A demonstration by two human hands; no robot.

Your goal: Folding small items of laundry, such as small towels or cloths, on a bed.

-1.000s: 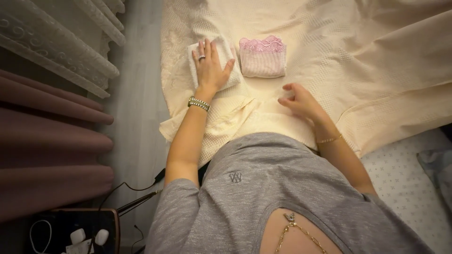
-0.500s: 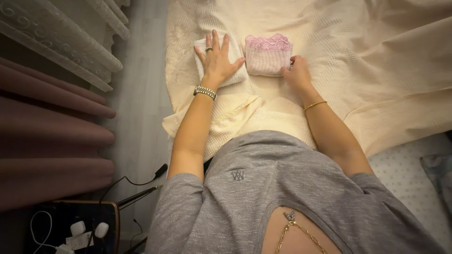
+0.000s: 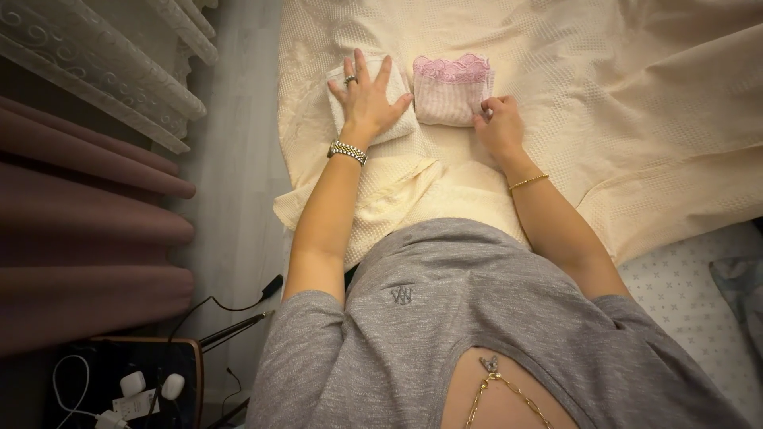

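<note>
My left hand [image 3: 367,99] lies flat, fingers spread, on a small folded white cloth [image 3: 401,125] on the cream waffle bedspread [image 3: 636,119]. Just to its right sits a folded pink striped garment with a lace top edge [image 3: 450,91]. My right hand [image 3: 499,123] touches that garment's lower right corner, its fingers curled against the fabric. A watch is on my left wrist and a thin bracelet on my right.
Pink and white lace curtains [image 3: 95,159] hang at the left beside a strip of pale floor [image 3: 238,159]. A dark bedside table [image 3: 119,385] with cables and white chargers stands at the lower left. A dotted sheet [image 3: 691,302] shows at the lower right.
My right hand moved up from the bedspread to the pink garment's lower right corner. My left hand stayed flat on the white cloth.
</note>
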